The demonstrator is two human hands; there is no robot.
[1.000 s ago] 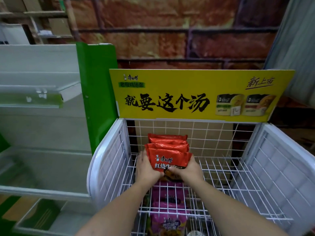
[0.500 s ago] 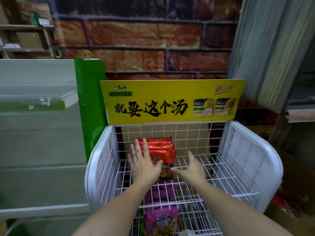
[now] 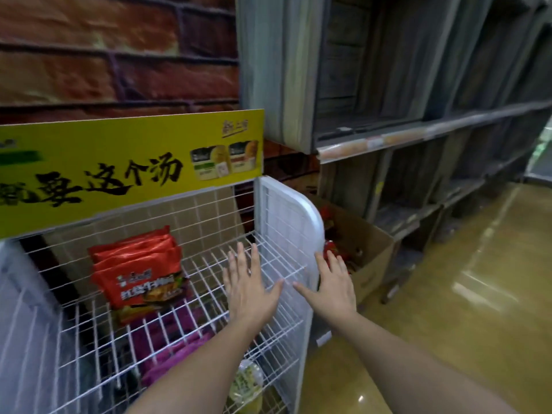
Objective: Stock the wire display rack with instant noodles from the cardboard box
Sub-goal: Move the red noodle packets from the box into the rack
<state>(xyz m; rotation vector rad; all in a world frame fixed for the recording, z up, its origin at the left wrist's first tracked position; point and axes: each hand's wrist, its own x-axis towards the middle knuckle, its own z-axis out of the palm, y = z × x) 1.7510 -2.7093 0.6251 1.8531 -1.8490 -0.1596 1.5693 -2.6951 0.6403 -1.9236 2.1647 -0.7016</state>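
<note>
Head view: both hands are released, fingers straight, holding nothing. The left hand [image 3: 248,282] hovers over the top shelf of the rack [image 3: 286,216], with the red noodles [image 3: 140,273] stacked to its left. The right hand [image 3: 333,285] is outside the rack's side panel, and the box [image 3: 372,252] lies just beyond its fingertips.

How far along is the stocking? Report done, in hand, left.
Done: red noodle packs stacked on the top shelf of the wire rack. In hand: nothing; left hand and right hand open, empty. Left: much shelf bare; more packs in the cardboard box.
</note>
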